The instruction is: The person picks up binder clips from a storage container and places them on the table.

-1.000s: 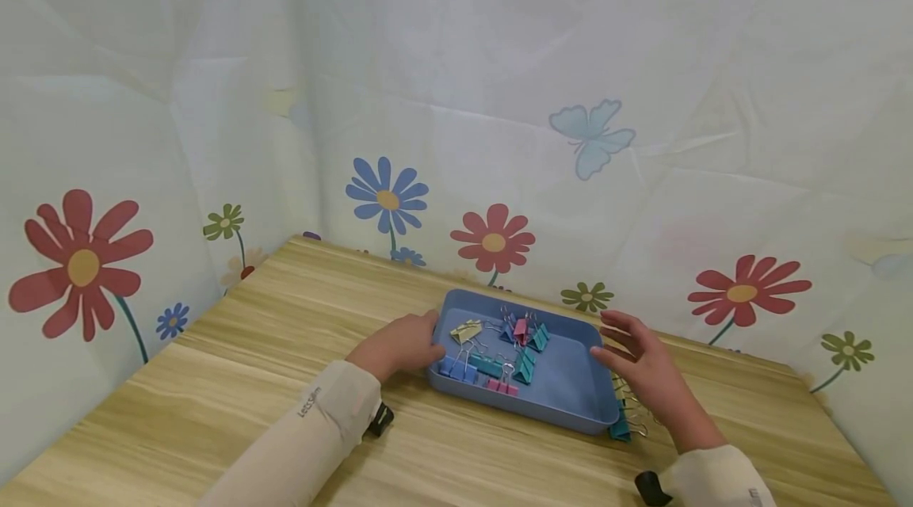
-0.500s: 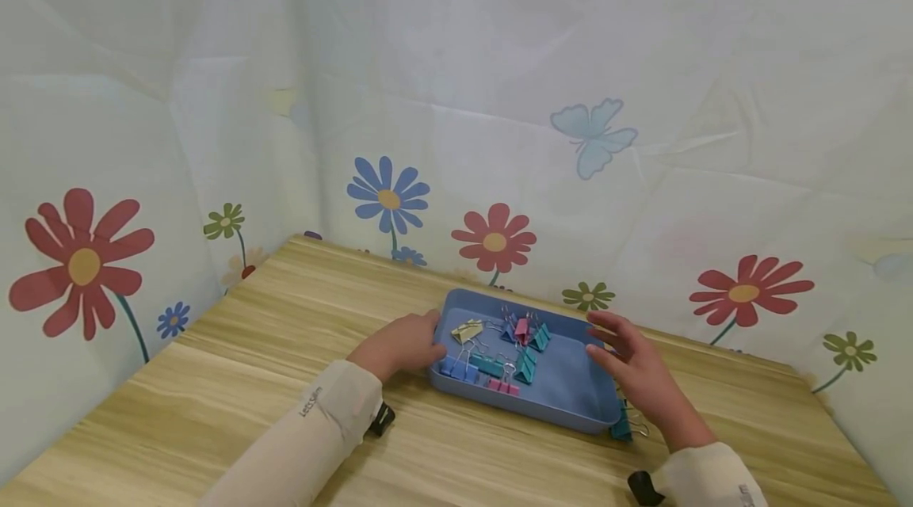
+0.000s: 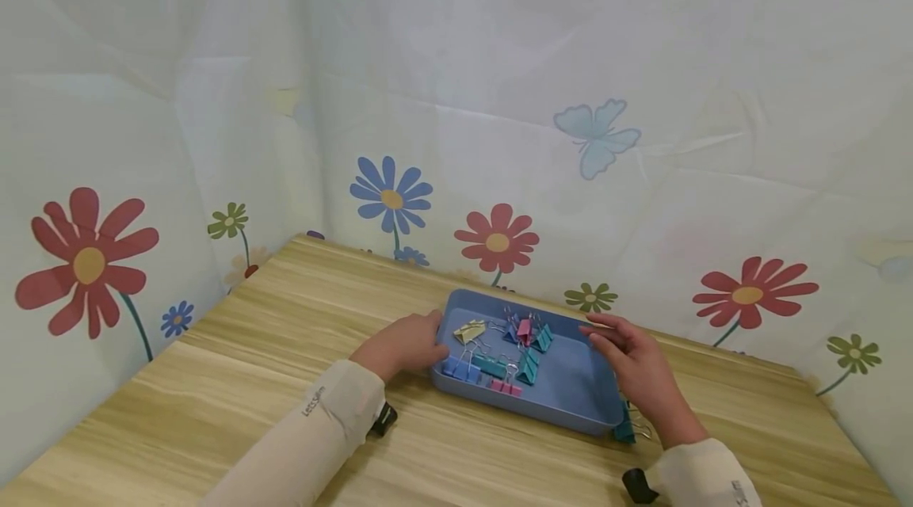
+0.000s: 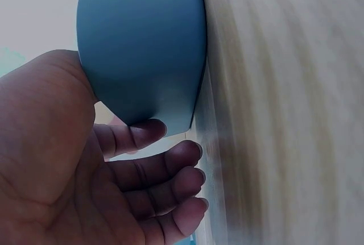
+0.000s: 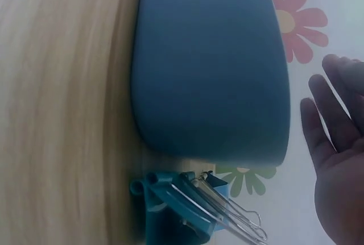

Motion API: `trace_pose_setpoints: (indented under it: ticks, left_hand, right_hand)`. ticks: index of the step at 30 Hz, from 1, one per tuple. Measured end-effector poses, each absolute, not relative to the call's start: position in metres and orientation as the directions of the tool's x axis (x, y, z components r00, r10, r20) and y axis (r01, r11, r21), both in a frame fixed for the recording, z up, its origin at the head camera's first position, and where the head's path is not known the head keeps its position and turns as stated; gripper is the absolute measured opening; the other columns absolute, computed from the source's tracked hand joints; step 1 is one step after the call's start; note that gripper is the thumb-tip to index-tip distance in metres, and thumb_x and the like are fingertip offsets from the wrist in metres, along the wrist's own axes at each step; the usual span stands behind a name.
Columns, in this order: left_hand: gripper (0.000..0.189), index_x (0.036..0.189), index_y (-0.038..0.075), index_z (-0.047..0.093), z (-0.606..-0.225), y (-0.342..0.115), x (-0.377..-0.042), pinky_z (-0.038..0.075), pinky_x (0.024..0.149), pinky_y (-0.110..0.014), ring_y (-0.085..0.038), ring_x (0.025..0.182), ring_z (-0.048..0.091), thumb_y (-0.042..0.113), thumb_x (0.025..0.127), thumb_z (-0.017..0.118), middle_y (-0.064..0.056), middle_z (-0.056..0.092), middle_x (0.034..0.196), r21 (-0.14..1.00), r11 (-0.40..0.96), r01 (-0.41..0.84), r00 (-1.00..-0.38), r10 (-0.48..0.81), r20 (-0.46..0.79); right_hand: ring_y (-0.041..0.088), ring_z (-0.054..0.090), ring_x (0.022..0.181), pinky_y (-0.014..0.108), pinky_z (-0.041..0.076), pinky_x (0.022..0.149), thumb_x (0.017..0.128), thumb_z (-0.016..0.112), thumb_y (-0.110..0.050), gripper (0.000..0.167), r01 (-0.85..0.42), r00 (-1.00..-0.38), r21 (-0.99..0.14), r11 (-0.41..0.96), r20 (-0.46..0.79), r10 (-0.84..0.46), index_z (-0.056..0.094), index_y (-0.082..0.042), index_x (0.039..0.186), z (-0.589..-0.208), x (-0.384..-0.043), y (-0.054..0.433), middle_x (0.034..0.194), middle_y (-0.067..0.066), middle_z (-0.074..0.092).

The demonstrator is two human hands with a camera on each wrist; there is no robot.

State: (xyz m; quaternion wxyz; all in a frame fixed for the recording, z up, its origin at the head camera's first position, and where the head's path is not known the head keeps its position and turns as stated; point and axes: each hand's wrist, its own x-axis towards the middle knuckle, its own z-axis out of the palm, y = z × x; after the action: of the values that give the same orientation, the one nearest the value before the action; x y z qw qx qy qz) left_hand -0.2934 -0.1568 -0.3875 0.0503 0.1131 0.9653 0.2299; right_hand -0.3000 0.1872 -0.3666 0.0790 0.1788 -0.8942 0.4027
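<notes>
A shallow blue tray [image 3: 571, 388] stands on the table with several binder clips inside, among them a yellow clip [image 3: 468, 331], a blue clip [image 3: 461, 369] and a teal clip [image 3: 528, 367]. My left hand [image 3: 403, 344] holds the tray's left end; in the left wrist view the thumb goes over the rim and the index fingertip touches the outer wall [image 4: 142, 40]. Over the right end hovers my right hand [image 3: 645, 372], fingers extended and holding nothing. The right wrist view has this hand [image 5: 341, 154] apart from the tray wall [image 5: 210, 69].
Beside the tray's right end, teal binder clips [image 5: 176, 199] lie on the wooden table [image 3: 299, 317], partly hidden in the head view by the right hand. A flower-printed curtain [image 3: 456, 135] hangs behind the table's back and left edges.
My right hand has shifted left, from beyond the tray's right edge to over its right end. The left hand stays at the tray's left end, and the tray stays in place.
</notes>
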Motion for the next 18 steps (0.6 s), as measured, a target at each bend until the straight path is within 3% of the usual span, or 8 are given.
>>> trace_pose_setpoints:
  ticks: [4, 9, 16, 18]
  left_hand:
    - [0.065, 0.146, -0.003, 0.035, -0.385, -0.157, -0.293, 0.042, 0.105, -0.042, -0.020, 0.105, 0.057, 0.028, 0.092, 0.056, -0.018, 0.055, 0.137, 0.460, 0.865, 0.199, -0.969, 0.245, -0.042]
    - [0.062, 0.142, -0.003, 0.040, -0.384, -0.156, -0.292, 0.046, 0.100, -0.041, -0.019, 0.094, 0.055, 0.028, 0.091, 0.057, -0.016, 0.060, 0.127, 0.463, 0.863, 0.204, -0.968, 0.248, -0.036]
    - [0.062, 0.143, -0.002, 0.039, -0.385, -0.156, -0.292, 0.045, 0.100, -0.041, -0.020, 0.095, 0.054, 0.029, 0.091, 0.056, -0.016, 0.060, 0.128, 0.459, 0.866, 0.200, -0.969, 0.245, -0.041]
    - [0.065, 0.144, -0.003, 0.037, -0.384, -0.157, -0.292, 0.044, 0.103, -0.041, -0.020, 0.098, 0.055, 0.029, 0.092, 0.056, -0.017, 0.057, 0.133, 0.459, 0.866, 0.196, -0.969, 0.242, -0.044]
  right_hand:
    - [-0.012, 0.058, 0.098, 0.010, 0.047, 0.083, 0.097, 0.056, -0.029, 0.040, -0.348, -0.937, -0.719, 0.602, 0.286, -0.200, 0.055, -0.015, 0.135, -0.365, -0.300, 0.185, 0.120, 0.008, 0.069]
    - [-0.009, 0.061, 0.095, 0.012, 0.049, 0.080, 0.092, 0.065, -0.028, 0.043, -0.325, -0.945, -0.750, 0.575, 0.276, -0.173, 0.058, -0.015, 0.132, -0.364, -0.300, 0.183, 0.119, 0.011, 0.069]
    - [0.025, 0.061, 0.116, 0.026, 0.053, 0.089, 0.090, 0.068, -0.025, 0.049, -0.310, -0.951, -0.760, 0.572, 0.236, -0.201, 0.054, -0.012, 0.135, -0.363, -0.301, 0.175, 0.129, 0.011, 0.064]
    - [0.028, 0.059, 0.120, 0.031, 0.053, 0.092, 0.089, 0.068, -0.023, 0.050, -0.310, -0.950, -0.768, 0.560, 0.224, -0.219, 0.053, -0.012, 0.136, -0.363, -0.301, 0.173, 0.131, 0.012, 0.062]
